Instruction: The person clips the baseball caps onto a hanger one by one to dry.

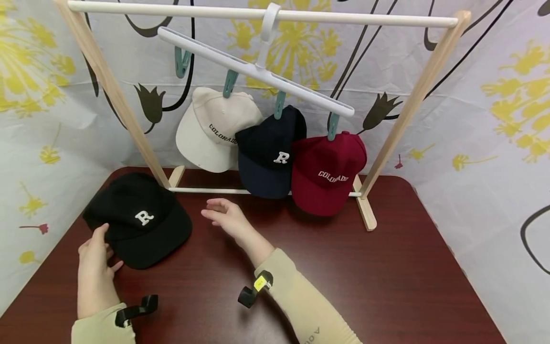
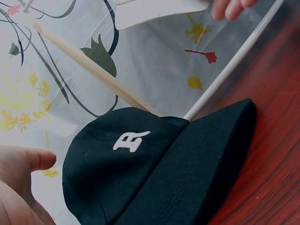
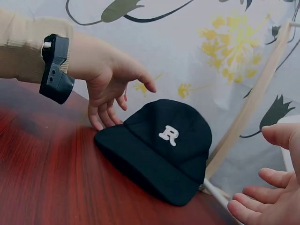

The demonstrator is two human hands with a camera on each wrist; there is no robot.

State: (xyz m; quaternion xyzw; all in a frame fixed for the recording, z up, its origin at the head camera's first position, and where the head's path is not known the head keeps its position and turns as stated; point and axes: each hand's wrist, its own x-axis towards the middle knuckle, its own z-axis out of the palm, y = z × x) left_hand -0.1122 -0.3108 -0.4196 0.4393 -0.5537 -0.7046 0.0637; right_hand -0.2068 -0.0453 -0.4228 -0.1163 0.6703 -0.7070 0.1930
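A black cap (image 1: 129, 205) with a white letter R lies on the table at the left. My left hand (image 1: 95, 265) is at its near left side, thumb apart from the crown and fingers relaxed. In the right wrist view, the fingertips of that left hand (image 3: 110, 89) reach down by the brim's edge; whether they touch it, I cannot tell. To the right of the black cap (image 3: 164, 136), my right hand (image 1: 229, 219) hovers over the table with loosely extended fingers, holding nothing. In the left wrist view, the cap (image 2: 122, 164) stands beside the left thumb.
A tilted white hanger (image 1: 253, 71) hangs from a wooden rack (image 1: 412, 105). Clips hold a white cap (image 1: 202, 129), a navy cap (image 1: 264, 167) and a red cap (image 1: 324, 184). The leftmost clip (image 1: 182, 62) holds no cap. Patterned cloth covers the wall behind.
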